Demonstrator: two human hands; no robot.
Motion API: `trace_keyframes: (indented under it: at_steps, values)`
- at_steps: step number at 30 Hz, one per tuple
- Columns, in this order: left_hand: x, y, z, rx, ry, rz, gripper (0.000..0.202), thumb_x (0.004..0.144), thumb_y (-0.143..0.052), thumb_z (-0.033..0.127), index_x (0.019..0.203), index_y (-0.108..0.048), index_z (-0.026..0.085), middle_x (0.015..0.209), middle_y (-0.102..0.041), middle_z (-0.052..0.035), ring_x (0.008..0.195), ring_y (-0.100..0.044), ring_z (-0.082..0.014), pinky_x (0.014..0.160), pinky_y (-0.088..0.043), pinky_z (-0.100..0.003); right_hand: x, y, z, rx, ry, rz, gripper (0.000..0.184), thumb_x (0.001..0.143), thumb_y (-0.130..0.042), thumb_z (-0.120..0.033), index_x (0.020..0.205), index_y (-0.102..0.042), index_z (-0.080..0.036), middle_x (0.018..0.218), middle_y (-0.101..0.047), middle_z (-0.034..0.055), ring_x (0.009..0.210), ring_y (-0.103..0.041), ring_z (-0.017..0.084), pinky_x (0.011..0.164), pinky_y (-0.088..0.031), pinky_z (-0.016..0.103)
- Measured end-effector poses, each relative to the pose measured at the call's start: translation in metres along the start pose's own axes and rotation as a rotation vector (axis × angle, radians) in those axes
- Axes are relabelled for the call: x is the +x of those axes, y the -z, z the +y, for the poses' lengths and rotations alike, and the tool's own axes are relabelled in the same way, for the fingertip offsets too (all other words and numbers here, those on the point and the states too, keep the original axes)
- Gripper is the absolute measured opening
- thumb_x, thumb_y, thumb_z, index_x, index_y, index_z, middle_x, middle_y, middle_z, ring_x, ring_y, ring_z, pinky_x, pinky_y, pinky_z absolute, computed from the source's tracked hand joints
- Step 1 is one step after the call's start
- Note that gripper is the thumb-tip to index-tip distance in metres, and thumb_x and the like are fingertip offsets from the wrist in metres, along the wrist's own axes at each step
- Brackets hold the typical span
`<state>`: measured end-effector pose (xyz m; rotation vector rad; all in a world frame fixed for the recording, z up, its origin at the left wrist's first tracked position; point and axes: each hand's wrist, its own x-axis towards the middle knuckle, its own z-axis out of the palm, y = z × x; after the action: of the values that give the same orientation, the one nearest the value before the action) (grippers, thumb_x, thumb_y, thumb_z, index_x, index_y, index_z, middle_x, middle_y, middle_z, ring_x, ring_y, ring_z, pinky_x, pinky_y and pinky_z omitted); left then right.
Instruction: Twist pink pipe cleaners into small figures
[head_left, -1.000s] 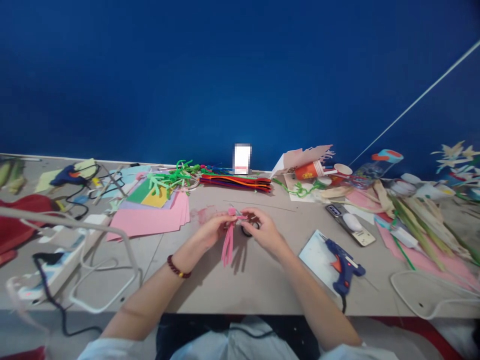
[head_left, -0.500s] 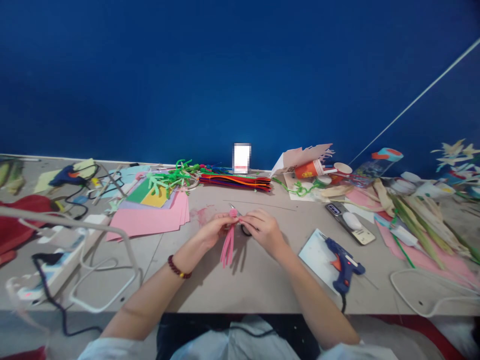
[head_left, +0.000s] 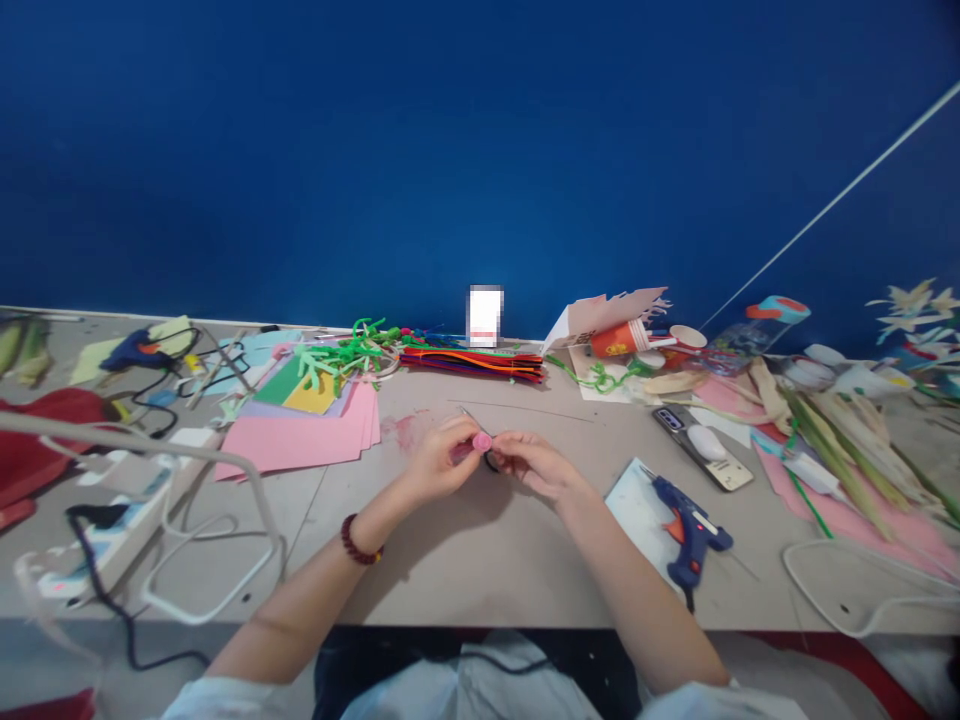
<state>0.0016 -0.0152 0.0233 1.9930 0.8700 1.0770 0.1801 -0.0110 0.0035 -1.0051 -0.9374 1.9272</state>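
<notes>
Two hands: the left hand (head_left: 447,458) and the right hand (head_left: 536,462) meet above the middle of the desk (head_left: 480,570), fingertips near one another.
Left grip: thumb and forefinger pinched on a pink roll (head_left: 481,441), the palm turned inward.
Right grip: fingertips bunched just beside the roll; whether they pinch a part of it cannot be told.
Pink roll: between the hands, above the desk; its round end faces the viewer. The remainder is hidden, so its long axis cannot be fixed.
Scissors: mostly covered by the hands; a dark handle (head_left: 490,462) shows below, and the blade tip points away from the person, slightly leftward.
Lettering: dark characters on the torn paper (head_left: 619,308) and a yellow mark on the red cup (head_left: 616,342), both too small to read.
Cup: on its side, against the torn paper.
Pipe-cleaner bundle (head_left: 472,366): multicoloured, lying crosswise near the blue wall (head_left: 480,150).
Pink sheets (head_left: 292,446): fanned out, left of the hands.
Glue gun (head_left: 691,535): blue, on a pale sheet (head_left: 634,515) at right, nozzle pointing away from the person.
Phone (head_left: 735,474): slanted beyond the glue gun, a white rounded object (head_left: 706,443) upon it.
</notes>
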Motion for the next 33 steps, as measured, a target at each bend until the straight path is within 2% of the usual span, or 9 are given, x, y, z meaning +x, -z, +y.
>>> trace_keyframes:
  at_steps: [2,4,9,13,17,22,26,29,33]
  values:
    - [0.001,-0.001,0.001,-0.054,0.073,0.039,0.01,0.079,-0.055,0.024,0.076,-0.062,0.017,0.077,-0.058,-0.0047,0.074,-0.052,-0.015,0.066,-0.041,-0.025,0.0,-0.002,0.001,-0.015,0.015,0.001,0.024,0.058,-0.078,-0.032,0.066,-0.066,-0.013,0.057,-0.057,-0.0006,0.053,-0.049,0.008,0.051,-0.037,0.022]
    - [0.003,-0.002,0.001,-0.174,0.233,0.118,0.012,0.076,-0.06,0.027,0.071,-0.061,0.017,0.073,-0.057,-0.003,0.071,-0.051,-0.0142,0.063,-0.041,-0.023,0.001,-0.005,0.003,-0.118,0.128,0.071,0.025,0.063,-0.075,-0.036,0.072,-0.067,-0.014,0.061,-0.059,0.0004,0.054,-0.051,0.01,0.053,-0.041,0.023]
    - [0.007,0.0,-0.01,-0.628,0.596,0.24,0.018,0.064,-0.073,0.029,0.068,-0.062,0.015,0.061,-0.055,0.0013,0.057,-0.048,-0.0095,0.052,-0.036,-0.02,-0.003,-0.011,0.009,-0.78,0.776,0.381,0.021,0.08,-0.061,-0.032,0.097,-0.065,-0.021,0.091,-0.066,0.0063,0.076,-0.059,0.017,0.071,-0.05,0.031]
    - [0.007,0.002,-0.021,-0.917,0.802,0.26,0.011,0.061,-0.073,0.018,0.065,-0.065,0.013,0.061,-0.06,0.0004,0.056,-0.052,-0.0082,0.052,-0.039,-0.019,-0.006,-0.009,0.01,-1.172,1.07,0.373,0.02,0.089,-0.049,-0.022,0.102,-0.064,-0.023,0.096,-0.066,0.0068,0.089,-0.06,0.018,0.08,-0.049,0.033]
    - [0.007,0.0,-0.029,-1.086,0.97,0.203,0.002,0.065,-0.067,0.01,0.064,-0.065,0.011,0.059,-0.062,-0.0018,0.056,-0.056,-0.0082,0.057,-0.044,-0.019,-0.005,-0.005,0.01,-1.34,1.164,0.317,0.026,0.089,-0.046,-0.015,0.106,-0.064,-0.023,0.096,-0.068,0.0067,0.086,-0.06,0.018,0.075,-0.049,0.031]
    - [0.006,-0.003,-0.031,-1.169,1.004,0.138,0.007,0.069,-0.062,0.006,0.064,-0.063,0.01,0.059,-0.063,-0.0028,0.055,-0.057,-0.0084,0.059,-0.046,-0.019,-0.006,-0.003,0.009,-1.437,1.227,0.345,0.026,0.089,-0.046,-0.014,0.101,-0.067,-0.022,0.084,-0.066,0.0067,0.076,-0.057,0.017,0.067,-0.046,0.029]
    - [0.006,-0.004,-0.031,-1.144,1.032,0.117,0.004,0.068,-0.064,0.007,0.066,-0.065,0.01,0.061,-0.062,-0.003,0.055,-0.057,-0.0088,0.06,-0.046,-0.019,-0.006,-0.002,0.01,-1.469,1.197,0.375,0.025,0.09,-0.046,-0.018,0.098,-0.069,-0.025,0.076,-0.062,0.0058,0.072,-0.056,0.016,0.063,-0.044,0.028]
    - [0.005,-0.004,-0.028,-1.08,0.985,0.115,0.003,0.065,-0.068,0.009,0.066,-0.065,0.01,0.062,-0.062,-0.0024,0.056,-0.056,-0.0088,0.058,-0.044,-0.019,-0.006,-0.004,0.01,-1.459,1.153,0.405,0.024,0.09,-0.046,-0.018,0.096,-0.069,-0.024,0.08,-0.062,0.0066,0.076,-0.055,0.018,0.068,-0.044,0.029]
    - [0.004,-0.006,-0.023,-0.862,0.824,0.156,0.013,0.06,-0.076,0.018,0.064,-0.065,0.013,0.057,-0.059,0.001,0.051,-0.049,-0.0079,0.049,-0.035,-0.02,-0.006,-0.01,0.01,-1.396,1.047,0.428,0.022,0.09,-0.046,-0.021,0.094,-0.068,-0.022,0.085,-0.06,0.0077,0.084,-0.054,0.02,0.073,-0.045,0.032]
